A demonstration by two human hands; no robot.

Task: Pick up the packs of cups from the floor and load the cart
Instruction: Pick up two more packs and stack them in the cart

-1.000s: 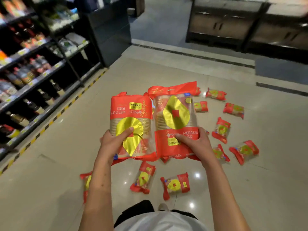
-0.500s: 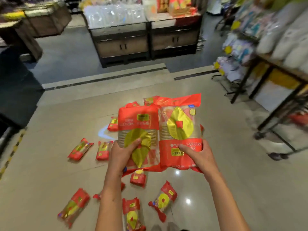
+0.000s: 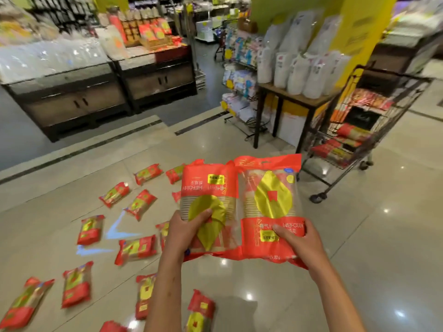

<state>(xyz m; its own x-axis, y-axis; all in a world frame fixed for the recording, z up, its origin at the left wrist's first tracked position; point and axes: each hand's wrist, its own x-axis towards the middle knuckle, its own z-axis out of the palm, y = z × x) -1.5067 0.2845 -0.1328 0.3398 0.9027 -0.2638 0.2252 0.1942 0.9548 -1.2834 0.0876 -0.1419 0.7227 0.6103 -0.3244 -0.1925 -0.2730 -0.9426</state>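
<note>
Two bare forearms are seen reaching up from the lower edge of the view, each ending in a bare hand. No sleeve is seen on either forearm up to the frame edge. The left hand [image 3: 185,232] is shown from the back, with the thumb set apart from the other fingers, which are hidden. The right hand [image 3: 299,240] is likewise shown from the back, its thumb lying flat and its nail visible. No ring, watch, glove or band is seen on the wrists or fingers. The forearms are slim and straight.
</note>
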